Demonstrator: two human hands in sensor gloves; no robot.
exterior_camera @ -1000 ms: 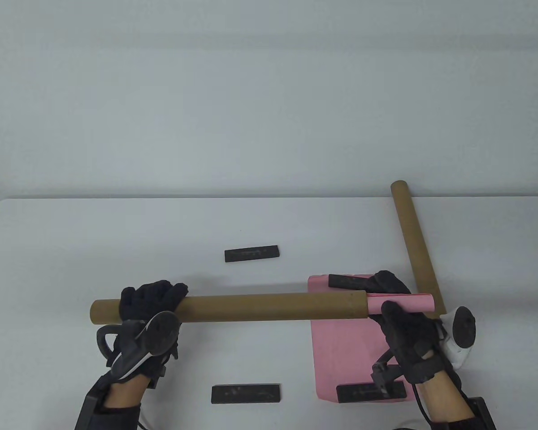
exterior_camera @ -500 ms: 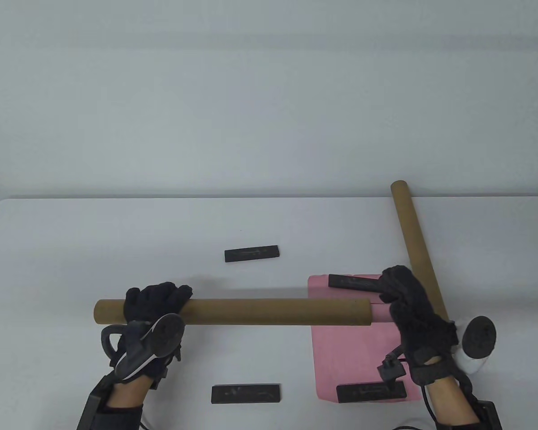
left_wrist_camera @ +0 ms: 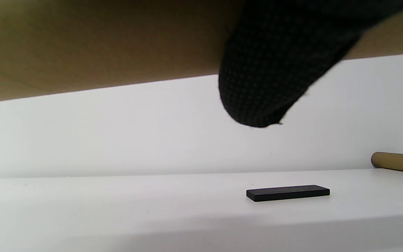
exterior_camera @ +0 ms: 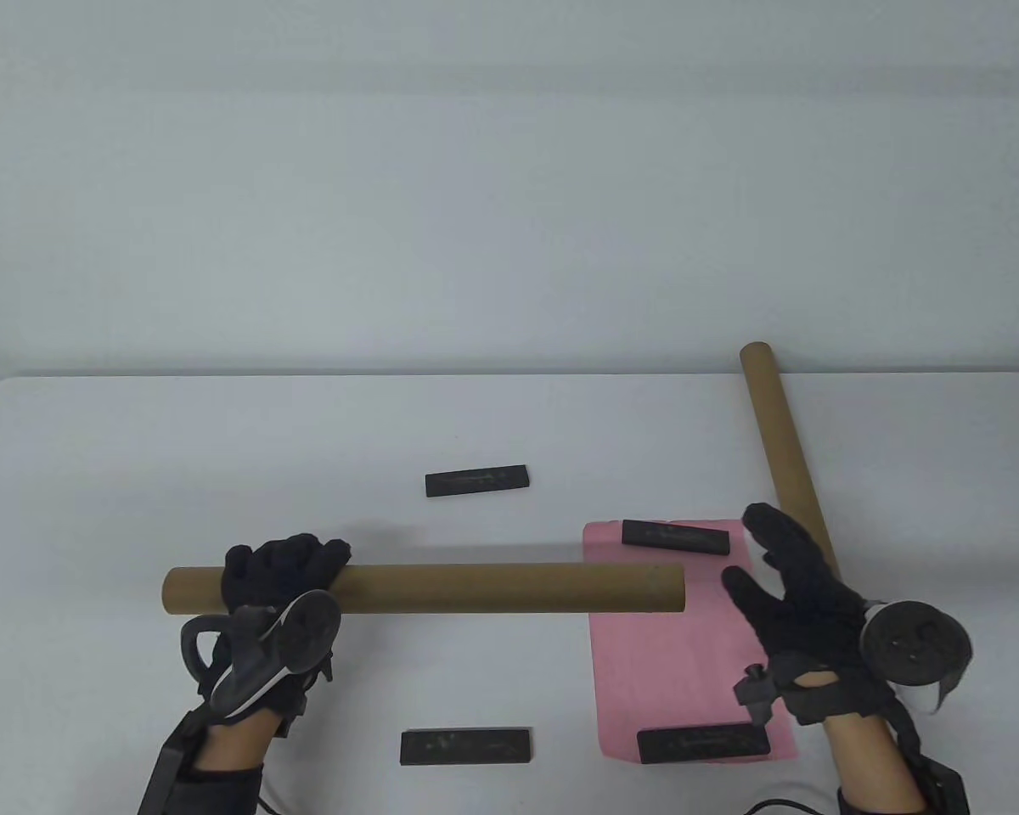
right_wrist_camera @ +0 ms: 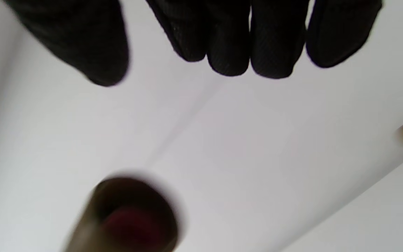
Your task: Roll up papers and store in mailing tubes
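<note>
Four black bars [exterior_camera: 478, 480] lie on the white table [exterior_camera: 136, 475].

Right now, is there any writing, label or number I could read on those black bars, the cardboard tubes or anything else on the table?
None can be read.
Black bars: faint pale marks on top, too small and blurred to tell.
Held tube, second tube, pink sheet: no print visible.

Tube [exterior_camera: 492, 587] left — sheet [exterior_camera: 679, 654] right, under weights [exterior_camera: 703, 742].
</note>
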